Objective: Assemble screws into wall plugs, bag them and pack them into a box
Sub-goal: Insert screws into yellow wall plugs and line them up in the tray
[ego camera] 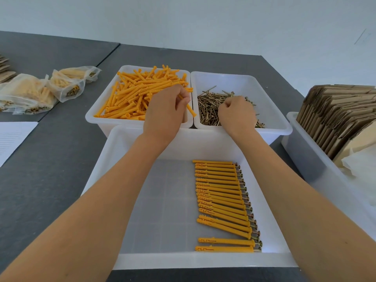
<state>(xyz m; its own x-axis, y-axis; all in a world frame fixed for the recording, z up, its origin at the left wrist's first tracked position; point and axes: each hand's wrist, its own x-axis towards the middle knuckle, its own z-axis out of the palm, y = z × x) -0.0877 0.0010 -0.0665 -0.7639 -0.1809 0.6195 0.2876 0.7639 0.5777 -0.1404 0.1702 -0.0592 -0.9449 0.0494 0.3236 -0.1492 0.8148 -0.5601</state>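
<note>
My left hand (165, 110) is over the near right corner of the white bin of loose orange wall plugs (134, 94) and grips one orange wall plug (190, 109), which sticks out below its fingers. Curled fingers of my right hand (237, 113) dip into the heap of brass screws (209, 104) in the neighbouring white bin (270, 98); what they hold is hidden. In the large white tray (162, 210) nearest me lies a neat row of several assembled plugs with screws (222, 202).
Filled clear bags of plugs and screws (40, 90) lie at the far left on the grey table. A sheet of paper (12, 139) is at the left edge. A white bin of flat cardboard boxes (341, 119) stands on the right.
</note>
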